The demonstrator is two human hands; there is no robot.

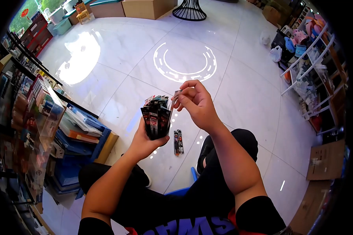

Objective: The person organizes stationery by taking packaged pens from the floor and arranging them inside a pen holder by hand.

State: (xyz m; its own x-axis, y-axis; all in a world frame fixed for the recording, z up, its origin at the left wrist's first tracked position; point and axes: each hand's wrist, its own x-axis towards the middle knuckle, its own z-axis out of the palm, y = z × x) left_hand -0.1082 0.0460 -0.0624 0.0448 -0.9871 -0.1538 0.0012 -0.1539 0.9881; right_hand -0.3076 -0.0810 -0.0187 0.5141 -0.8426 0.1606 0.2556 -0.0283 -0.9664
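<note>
My left hand (140, 144) is wrapped round a thick bundle of slim, dark printed packets (156, 119), held upright in front of me. The packets' upper ends fan out, some with lighter or coloured tops. At the bundle's upper right, my right hand (199, 105) has thumb and fingers pinched on one slim packet (175, 98); whether it is fully apart from the bundle I cannot tell. Below, between my feet, a few similar slim packets (178, 142) lie side by side on the floor.
Shiny pale floor tiles (255, 102) spread ahead. Crowded shelves (39, 117) and a stack of blue folders (72, 152) stand close on the left. A white rack (310, 74) and cardboard boxes (326, 159) line the right. A black wire stand (189, 11) is at the back.
</note>
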